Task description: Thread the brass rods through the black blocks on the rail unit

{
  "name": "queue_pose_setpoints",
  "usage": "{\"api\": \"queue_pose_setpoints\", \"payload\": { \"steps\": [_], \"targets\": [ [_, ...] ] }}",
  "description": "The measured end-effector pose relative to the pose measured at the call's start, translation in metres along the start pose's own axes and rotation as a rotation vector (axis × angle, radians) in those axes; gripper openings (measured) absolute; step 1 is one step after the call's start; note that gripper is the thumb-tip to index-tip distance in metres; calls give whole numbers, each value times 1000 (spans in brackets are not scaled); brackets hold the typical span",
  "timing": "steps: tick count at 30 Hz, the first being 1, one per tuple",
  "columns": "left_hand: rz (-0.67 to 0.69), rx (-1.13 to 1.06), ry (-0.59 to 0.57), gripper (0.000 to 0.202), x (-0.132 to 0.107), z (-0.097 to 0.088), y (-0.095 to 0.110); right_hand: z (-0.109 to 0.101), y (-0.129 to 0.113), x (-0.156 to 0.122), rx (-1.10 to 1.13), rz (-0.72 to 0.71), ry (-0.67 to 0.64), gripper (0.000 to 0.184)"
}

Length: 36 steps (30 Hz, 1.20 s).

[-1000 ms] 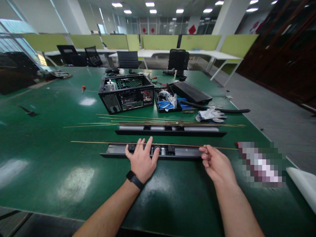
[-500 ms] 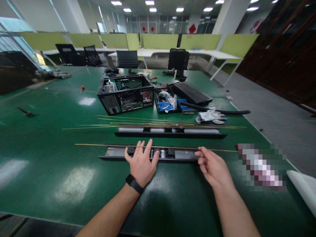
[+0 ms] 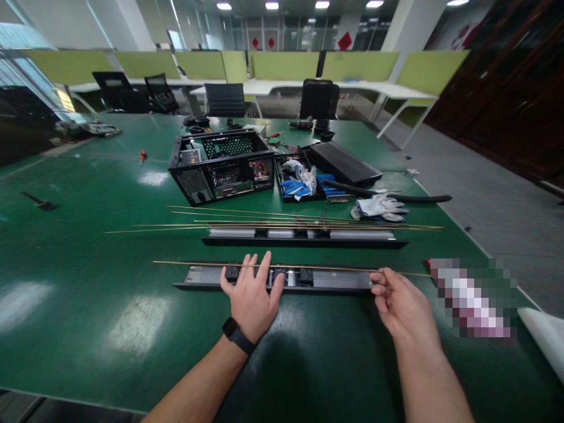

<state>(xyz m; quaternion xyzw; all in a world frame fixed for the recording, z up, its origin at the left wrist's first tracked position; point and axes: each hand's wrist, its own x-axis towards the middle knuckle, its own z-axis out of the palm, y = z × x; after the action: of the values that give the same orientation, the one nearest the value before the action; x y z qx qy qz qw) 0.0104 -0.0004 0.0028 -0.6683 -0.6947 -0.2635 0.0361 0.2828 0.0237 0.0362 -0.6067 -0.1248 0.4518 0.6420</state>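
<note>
A thin brass-coloured rod [image 3: 326, 268] runs lengthwise over a long black-and-silver metal channel [image 3: 339, 280] on the table before me. My left hand [image 3: 253, 296], with a black watch on its wrist, lies on the channel, fingers spread across the rod and over a black block [image 3: 232, 274]. Just right of it, another black block [image 3: 305, 276] sits in the channel. Near the channel's right end, my right hand [image 3: 400, 299] is closed, thumb and index finger pinching the rod. Its other fingers are curled beside the channel's end.
Behind lies a second channel [image 3: 361, 242] with several brass rods [image 3: 158, 225] across it. Farther back stand an open black computer case [image 3: 222, 170], a tray of gloves [image 3: 299, 179], a black panel [image 3: 346, 163] and a white glove [image 3: 379, 207]. A blurred-out item [image 3: 471, 299] lies right.
My right hand has moved to the right along the channel, and the rod's left end has shifted right too. The left hand stays in place on the channel.
</note>
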Motion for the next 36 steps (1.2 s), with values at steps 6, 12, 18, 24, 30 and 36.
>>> {"api": "queue_pose_setpoints", "payload": {
  "steps": [6, 12, 18, 24, 30, 36],
  "targets": [
    [0, -8, -7, 49, 1, -1, 1, -4, -7, 6, 3, -1, 61, 11],
    [2, -11, -3, 48, -1, 1, 0, -2, -6, 4, -15, 34, 21, 5],
    [0, -12, 9, 48, -2, 2, 0, 8, 2, -10, -68, 68, -88, 7],
    [0, -17, 5, 48, -2, 2, 0, 20, 15, -24, -103, 99, -193, 11],
    [2, -13, 20, 49, -3, 3, 0, 36, 27, -33, -98, 107, -278, 14],
    [-3, -7, 33, 49, -3, 4, 0, 38, 32, -38, -81, 138, -389, 26]
  ]
}}
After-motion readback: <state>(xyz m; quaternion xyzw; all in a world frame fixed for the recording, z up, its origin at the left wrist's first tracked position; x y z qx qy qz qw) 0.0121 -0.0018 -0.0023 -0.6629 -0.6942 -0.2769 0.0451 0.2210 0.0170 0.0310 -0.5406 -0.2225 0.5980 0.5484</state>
